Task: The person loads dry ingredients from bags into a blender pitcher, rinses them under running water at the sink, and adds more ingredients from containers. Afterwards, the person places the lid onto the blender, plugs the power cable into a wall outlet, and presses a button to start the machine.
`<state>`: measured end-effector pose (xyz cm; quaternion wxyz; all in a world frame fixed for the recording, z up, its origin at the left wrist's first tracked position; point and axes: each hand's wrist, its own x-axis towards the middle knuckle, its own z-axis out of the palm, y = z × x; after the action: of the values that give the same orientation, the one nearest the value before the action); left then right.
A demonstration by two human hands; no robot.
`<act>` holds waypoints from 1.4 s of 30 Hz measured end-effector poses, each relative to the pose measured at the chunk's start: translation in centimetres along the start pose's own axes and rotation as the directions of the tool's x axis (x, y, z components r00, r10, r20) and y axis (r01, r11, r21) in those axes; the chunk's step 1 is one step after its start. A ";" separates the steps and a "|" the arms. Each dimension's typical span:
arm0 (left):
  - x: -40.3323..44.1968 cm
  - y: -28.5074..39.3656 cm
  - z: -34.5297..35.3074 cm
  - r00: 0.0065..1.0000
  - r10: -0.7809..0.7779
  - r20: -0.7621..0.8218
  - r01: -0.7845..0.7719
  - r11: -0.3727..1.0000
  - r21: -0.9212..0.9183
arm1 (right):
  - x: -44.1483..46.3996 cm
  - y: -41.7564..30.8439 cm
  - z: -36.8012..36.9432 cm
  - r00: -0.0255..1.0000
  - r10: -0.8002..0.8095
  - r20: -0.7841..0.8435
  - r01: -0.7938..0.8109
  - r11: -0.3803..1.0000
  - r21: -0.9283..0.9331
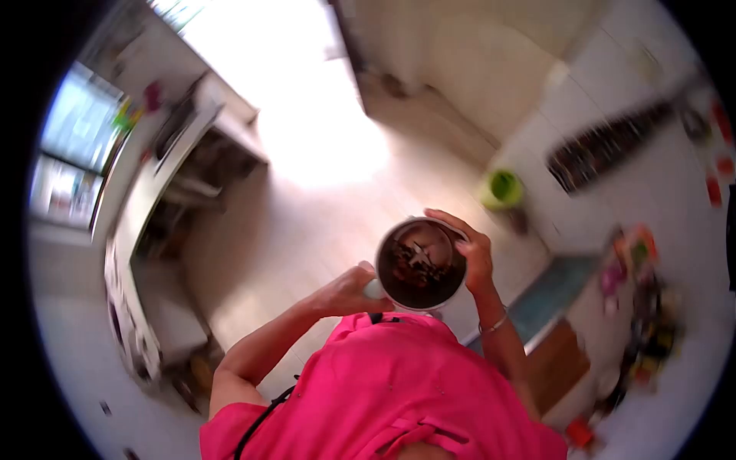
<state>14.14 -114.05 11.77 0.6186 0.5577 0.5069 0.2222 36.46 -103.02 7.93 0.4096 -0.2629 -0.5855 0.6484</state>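
Both hands hold a mixer grinder jar (420, 300) in front of my pink top, its mouth facing up at me. At the jar's bottom, a metal blade (419, 254) shows among dark brown pieces (406, 268) whose kind I cannot make out. My left hand (349, 291) is closed on the jar's pale handle (373, 290) at its left side. Around the right side of the rim curls my right hand (473, 251), with a bangle (494, 320) on that wrist.
A counter with open shelves (172, 188) runs along the left under a window (77, 134). Bright light comes from a doorway (291, 69) ahead. At right are a green container (502, 189), a dark rack (609, 146), a wooden board (556, 366) and blurred clutter (652, 330).
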 end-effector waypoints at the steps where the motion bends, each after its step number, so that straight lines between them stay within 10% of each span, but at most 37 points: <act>1: -1.7 -2.0 -2.6 0.999 0.002 -0.050 -0.005 0.998 -0.063 | 2.9 1.0 2.9 0.998 0.022 0.055 -0.024 0.999 0.031; 21: -15.9 -14.2 -29.5 0.597 -0.342 -0.725 -0.049 0.887 -0.459 | 36.2 12.9 38.0 0.651 0.208 0.730 -0.399 0.912 0.096; 35: -20.8 -16.0 -53.3 0.272 -0.623 -0.733 -0.195 0.710 -0.676 | 59.2 18.7 63.8 0.280 0.028 0.960 -0.338 0.938 0.071; 42: -24.1 -19.8 -59.4 0.341 -0.682 -0.647 -0.258 0.594 -0.762 | 62.6 22.6 71.8 0.194 0.091 0.977 -0.317 0.948 -0.026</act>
<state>-52.93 -112.19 10.87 0.4231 -0.0718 0.6875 0.5858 -60.46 -89.13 7.25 -0.1117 0.1602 -0.6095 0.7683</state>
